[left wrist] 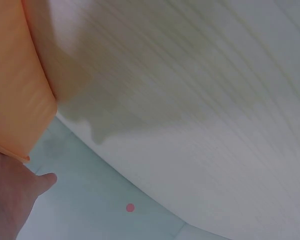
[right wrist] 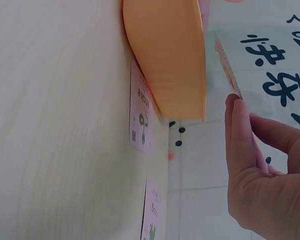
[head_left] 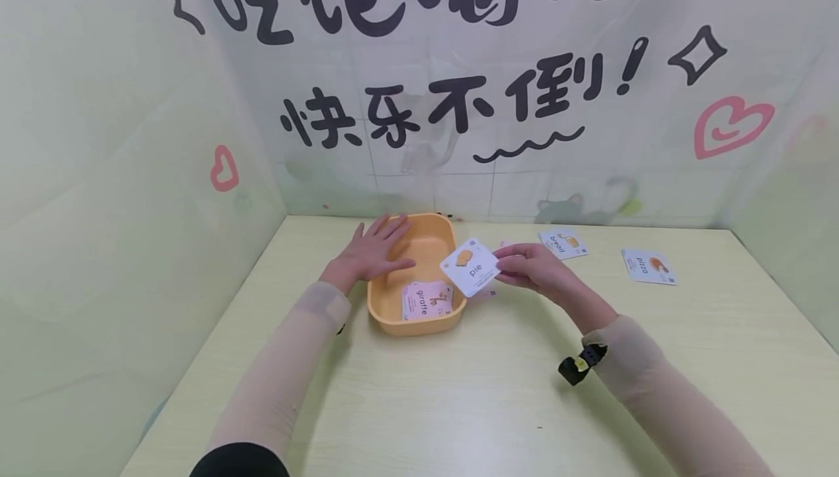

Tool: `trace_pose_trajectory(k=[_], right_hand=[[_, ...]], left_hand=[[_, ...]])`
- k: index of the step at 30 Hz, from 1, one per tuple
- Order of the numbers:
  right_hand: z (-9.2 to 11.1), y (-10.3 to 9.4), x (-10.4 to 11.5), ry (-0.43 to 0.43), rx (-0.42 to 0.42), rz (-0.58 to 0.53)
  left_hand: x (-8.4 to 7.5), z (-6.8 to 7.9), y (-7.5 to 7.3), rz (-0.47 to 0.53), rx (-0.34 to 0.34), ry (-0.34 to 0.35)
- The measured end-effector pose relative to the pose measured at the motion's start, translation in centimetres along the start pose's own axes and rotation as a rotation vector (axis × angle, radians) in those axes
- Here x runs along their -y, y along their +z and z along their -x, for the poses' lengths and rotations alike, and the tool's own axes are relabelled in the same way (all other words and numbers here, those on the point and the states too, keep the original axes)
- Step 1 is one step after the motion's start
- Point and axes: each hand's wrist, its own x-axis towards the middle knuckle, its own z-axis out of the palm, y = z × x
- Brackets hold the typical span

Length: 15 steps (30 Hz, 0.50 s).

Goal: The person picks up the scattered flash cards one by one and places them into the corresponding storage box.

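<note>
My left hand (head_left: 370, 253) has its fingers spread over the left rim of an orange plastic basket (head_left: 416, 328). A pink giraffe card (head_left: 427, 302) lies at the near end inside the basket. Between thumb and fingers, my right hand (head_left: 540, 271) pinches the white pie card (head_left: 469, 267), which is raised over the basket's right rim. A pink snake card (right wrist: 142, 112) lies on the table against the basket's outer wall in the right wrist view, mostly covered by the pie card in the head view. In the left wrist view, part of my left hand (left wrist: 10, 197) shows at the basket's edge.
To the right on the table lie a bread card (head_left: 565, 244) and a pizza card (head_left: 649, 267). Another pink card (right wrist: 151, 210) with a green picture appears low in the right wrist view. A printed cloth backdrop (head_left: 432, 196) stands along the table's rear edge.
</note>
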Motion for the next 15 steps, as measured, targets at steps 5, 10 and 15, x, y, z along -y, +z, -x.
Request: trace_pose_trajectory(k=[5, 10, 15], right_hand=[[-0.6, 1.8, 0.4, 0.010, 0.033, 0.022], [-0.9, 3.0, 0.6, 0.022, 0.047, 0.031], [-1.2, 3.4, 0.5, 0.033, 0.051, 0.059]], left_hand=[[-0.2, 0.1, -0.2, 0.006, 0.007, -0.010], [-0.3, 0.1, -0.3, 0.009, 0.009, -0.009], [-0.3, 0.2, -0.3, 0.007, 0.014, -0.011]])
